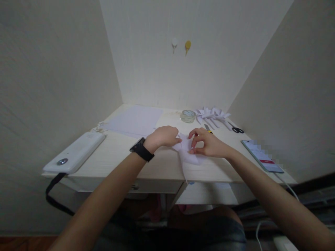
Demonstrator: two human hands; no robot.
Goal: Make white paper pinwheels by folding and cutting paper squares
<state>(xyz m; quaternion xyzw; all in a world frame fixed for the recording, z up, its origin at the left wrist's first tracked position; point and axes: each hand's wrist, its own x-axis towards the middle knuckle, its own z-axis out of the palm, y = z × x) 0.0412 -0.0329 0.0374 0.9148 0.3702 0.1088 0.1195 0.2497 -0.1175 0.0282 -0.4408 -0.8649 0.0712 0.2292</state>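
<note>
A small piece of white paper (190, 159), partly folded or curled, lies on the table in front of me. My left hand (165, 136), with a black watch on its wrist, is closed on the paper's left side, thumb on top. On the paper's right side is my right hand (205, 143); its thumb and fingers curve toward each other and pinch at the sheet, though the exact grip is small in view. Just behind the right hand lies a utility knife (208, 129), partly hidden by it.
A roll of clear tape (188, 116) sits at the back, beside several folded white paper pinwheels (213, 114). Black-handled scissors (237, 130) and a phone (262, 156) lie right. White sheets (134, 118) and a white device (75, 152) are left. Walls enclose three sides.
</note>
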